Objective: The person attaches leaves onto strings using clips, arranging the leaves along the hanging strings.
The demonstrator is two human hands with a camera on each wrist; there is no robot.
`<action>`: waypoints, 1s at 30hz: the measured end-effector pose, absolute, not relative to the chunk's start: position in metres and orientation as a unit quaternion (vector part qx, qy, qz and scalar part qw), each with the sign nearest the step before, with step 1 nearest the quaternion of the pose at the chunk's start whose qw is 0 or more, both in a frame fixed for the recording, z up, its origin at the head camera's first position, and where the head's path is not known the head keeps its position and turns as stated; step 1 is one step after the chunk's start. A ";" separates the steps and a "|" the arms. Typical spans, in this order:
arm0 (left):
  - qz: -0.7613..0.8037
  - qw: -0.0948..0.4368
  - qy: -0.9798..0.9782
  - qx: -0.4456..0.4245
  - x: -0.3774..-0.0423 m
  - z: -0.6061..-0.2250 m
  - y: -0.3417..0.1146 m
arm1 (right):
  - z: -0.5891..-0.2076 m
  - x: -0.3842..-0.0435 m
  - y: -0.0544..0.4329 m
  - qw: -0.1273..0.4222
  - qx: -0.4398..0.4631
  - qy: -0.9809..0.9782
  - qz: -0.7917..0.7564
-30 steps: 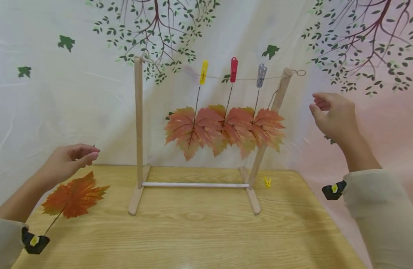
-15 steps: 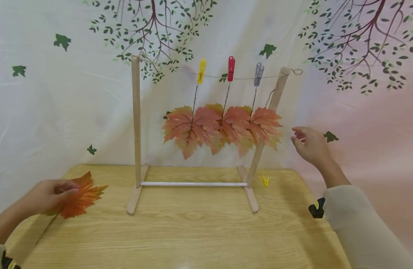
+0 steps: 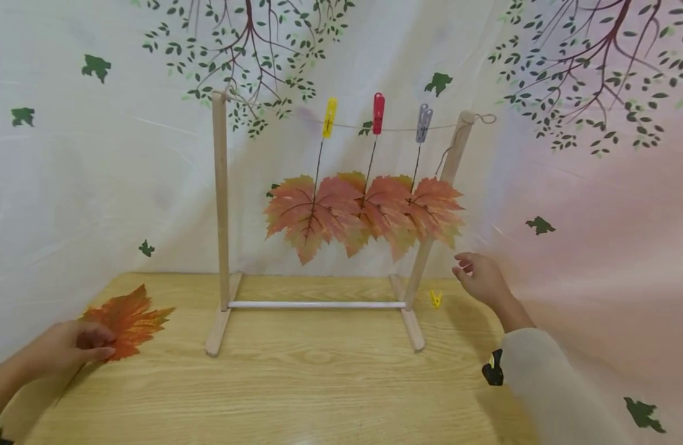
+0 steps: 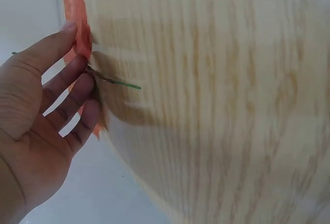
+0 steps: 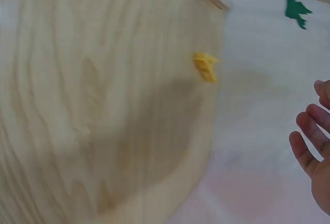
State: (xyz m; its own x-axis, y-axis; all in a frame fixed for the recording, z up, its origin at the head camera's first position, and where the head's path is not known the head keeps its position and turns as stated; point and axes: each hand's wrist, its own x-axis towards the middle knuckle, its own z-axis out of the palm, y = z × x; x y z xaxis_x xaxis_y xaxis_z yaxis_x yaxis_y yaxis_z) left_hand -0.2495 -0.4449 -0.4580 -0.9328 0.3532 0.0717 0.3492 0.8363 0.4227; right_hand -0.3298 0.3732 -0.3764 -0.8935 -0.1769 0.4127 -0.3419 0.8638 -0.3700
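At the left of the table, my left hand [image 3: 68, 349] is over the near side of an orange artificial maple leaf [image 3: 132, 321]. In the left wrist view the left hand's thumb and loosely bent fingers [image 4: 69, 80] lie against the leaf [image 4: 77, 15], thumb and index apart, the leaf's stem [image 4: 116, 82] sticking out beyond them. On the right, my right hand [image 3: 482, 279] hovers beside the frame's right post with relaxed fingers and nothing in them. Below and left of it, a small yellow clothespin [image 3: 436, 299] lies on the table, also visible as a yellow clothespin [image 5: 205, 67] in the right wrist view.
A wooden frame [image 3: 221, 204] with a white crossbar [image 3: 316, 305] stands on the table [image 3: 296, 395]. From its string hang maple leaves [image 3: 313, 213] on yellow [image 3: 330, 117], red [image 3: 378, 113] and grey [image 3: 423, 123] clothespins. A printed cloth [image 3: 169, 154] hangs behind.
My left hand has come down and left onto the orange leaf on the table. The right hand has dropped and moved left toward the loose yellow clothespin.
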 end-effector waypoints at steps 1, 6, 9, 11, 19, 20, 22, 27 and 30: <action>0.220 0.002 0.958 0.184 -0.249 -0.459 -0.445 | -0.383 -0.332 0.371 0.175 0.137 -0.949 0.224; 0.216 -0.020 0.957 0.193 -0.247 -0.463 -0.443 | -0.409 -0.337 0.361 0.134 0.131 -0.957 0.223; 0.220 -0.039 0.951 0.214 -0.247 -0.465 -0.439 | -0.423 -0.339 0.357 0.113 0.128 -0.958 0.229; 0.225 -0.046 0.947 0.226 -0.247 -0.467 -0.436 | -0.432 -0.340 0.355 0.101 0.124 -0.959 0.235; 0.243 -0.015 0.943 0.226 -0.251 -0.462 -0.417 | -0.454 -0.340 0.348 0.089 0.128 -0.958 0.242; 0.245 -0.012 0.942 0.228 -0.252 -0.461 -0.413 | -0.455 -0.340 0.347 0.092 0.129 -0.956 0.246; 0.247 -0.008 0.941 0.231 -0.254 -0.460 -0.407 | -0.458 -0.340 0.346 0.096 0.130 -0.954 0.253; 0.256 -0.002 0.938 0.234 -0.260 -0.458 -0.390 | -0.460 -0.340 0.342 0.100 0.122 -0.949 0.274; 0.264 0.014 0.936 0.234 -0.263 -0.457 -0.381 | -0.460 -0.342 0.342 0.103 0.118 -0.948 0.277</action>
